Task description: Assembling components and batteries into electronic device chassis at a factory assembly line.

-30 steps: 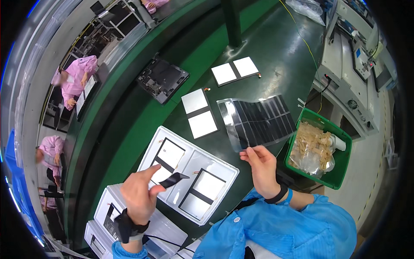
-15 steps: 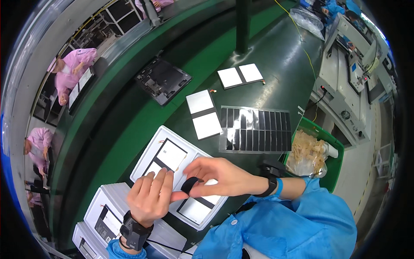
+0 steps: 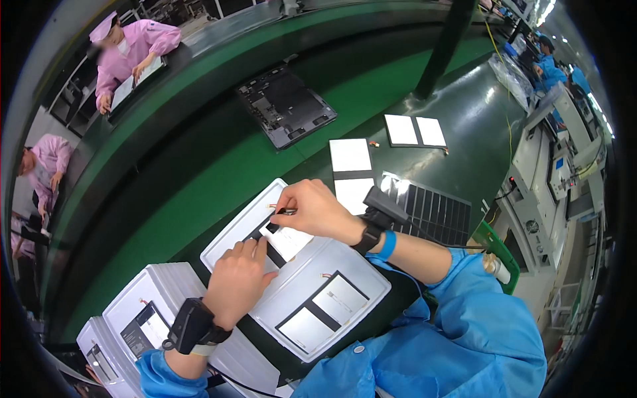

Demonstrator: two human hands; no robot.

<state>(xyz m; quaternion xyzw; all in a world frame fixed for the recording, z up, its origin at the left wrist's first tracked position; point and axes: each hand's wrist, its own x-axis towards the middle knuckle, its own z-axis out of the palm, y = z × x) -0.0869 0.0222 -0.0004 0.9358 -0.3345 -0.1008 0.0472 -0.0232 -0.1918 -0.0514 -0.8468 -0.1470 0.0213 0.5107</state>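
Observation:
A white plastic tray (image 3: 292,292) lies in front of me with two flat white-and-black battery packs. My right hand (image 3: 315,212) pinches a short black strip (image 3: 281,216) at the top edge of the far battery pack (image 3: 289,244). Part of the strip is hidden by the fingers. My left hand (image 3: 237,278) rests over the same pack's left part, its fingers stretched out and their tips on the pack, thumb apart. The near battery pack (image 3: 342,300) sits in the tray's other recess, untouched.
Two more battery packs (image 3: 350,156) (image 3: 417,131) lie beyond the tray, beside a sheet of black strips (image 3: 434,211). Stacked white trays (image 3: 169,285) stand at left. An open laptop chassis (image 3: 286,106) lies on the green belt. A green bin (image 3: 501,249) and machine stand right; people in pink work opposite.
My right hand has carried the black strip from between my hands to the far pack's top edge. My left hand has let go of the strip and settled on the pack. The view has shifted.

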